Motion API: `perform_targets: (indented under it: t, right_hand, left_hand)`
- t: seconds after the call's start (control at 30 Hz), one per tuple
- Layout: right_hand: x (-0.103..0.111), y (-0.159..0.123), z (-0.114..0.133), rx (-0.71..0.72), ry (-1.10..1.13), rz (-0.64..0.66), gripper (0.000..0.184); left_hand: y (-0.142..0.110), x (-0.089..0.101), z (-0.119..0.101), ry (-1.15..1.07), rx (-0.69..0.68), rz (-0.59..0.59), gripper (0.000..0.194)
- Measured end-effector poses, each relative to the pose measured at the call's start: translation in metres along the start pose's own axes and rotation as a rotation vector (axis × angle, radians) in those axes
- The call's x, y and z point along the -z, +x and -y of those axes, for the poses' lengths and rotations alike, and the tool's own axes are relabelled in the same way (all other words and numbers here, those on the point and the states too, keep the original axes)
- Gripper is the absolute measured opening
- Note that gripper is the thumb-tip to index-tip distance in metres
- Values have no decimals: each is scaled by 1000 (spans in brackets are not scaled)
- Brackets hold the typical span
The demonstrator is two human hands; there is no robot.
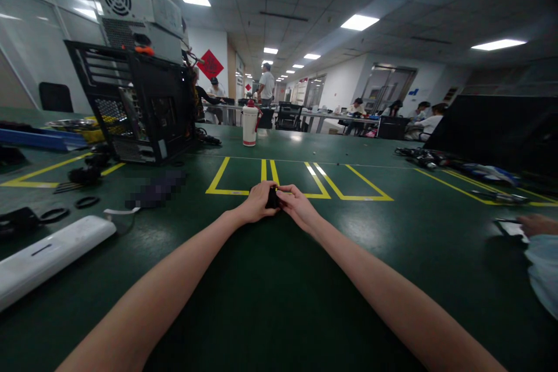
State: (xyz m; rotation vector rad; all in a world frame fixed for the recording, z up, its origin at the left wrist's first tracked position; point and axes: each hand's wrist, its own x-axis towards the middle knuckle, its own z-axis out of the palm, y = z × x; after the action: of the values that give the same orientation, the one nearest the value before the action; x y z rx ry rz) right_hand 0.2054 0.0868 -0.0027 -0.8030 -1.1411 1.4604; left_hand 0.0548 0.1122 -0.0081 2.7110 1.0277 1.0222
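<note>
Both my arms reach forward over the green table (pixel 279 279). My left hand (pixel 256 202) is closed around a small black object (pixel 272 197) whose kind I cannot make out. From the other side, the fingertips of my right hand (pixel 296 203) are pinched together at that object's edge; a small yellowish spot shows there. Fingers cover most of the object. Just beyond my hands, yellow tape outlines (pixel 267 171) mark rectangles on the tabletop.
A black computer case (pixel 148 104) with silver power supplies (pixel 135 6) on top stands at the left. A white bottle (pixel 250 125) stands ahead. A white power-strip-like bar (pixel 56 256) lies near left. At the right edge, another person's hand (pixel 538 225) touches a small object; a dark monitor (pixel 501 133) stands behind.
</note>
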Motion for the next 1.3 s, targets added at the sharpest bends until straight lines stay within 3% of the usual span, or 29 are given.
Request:
perform_targets:
  t: [0.27, 0.43, 0.73, 0.93, 1.17, 1.3]
  right_hand:
    - [5, 7, -1, -95, 24, -5, 21]
    - [5, 4, -1, -17, 3, 13, 22]
    - [5, 8, 0, -85, -28, -27, 21]
    - [0, 2, 3, -18, -86, 3, 28]
    - [0, 3, 5, -94, -97, -61, 28]
    - [3, 6, 5, -112, -67, -8, 27]
  left_hand:
    - [-1, 2, 0, 25, -15, 16, 57]
    - [-1, 1, 1, 22, -20, 6, 59]
    - [-1, 2, 0, 5, -18, 17, 58]
    - [-1, 2, 0, 23, 8, 22, 59]
    - [-1, 3, -1, 1, 0, 28, 57]
    - [-2, 4, -1, -5, 1, 33, 58]
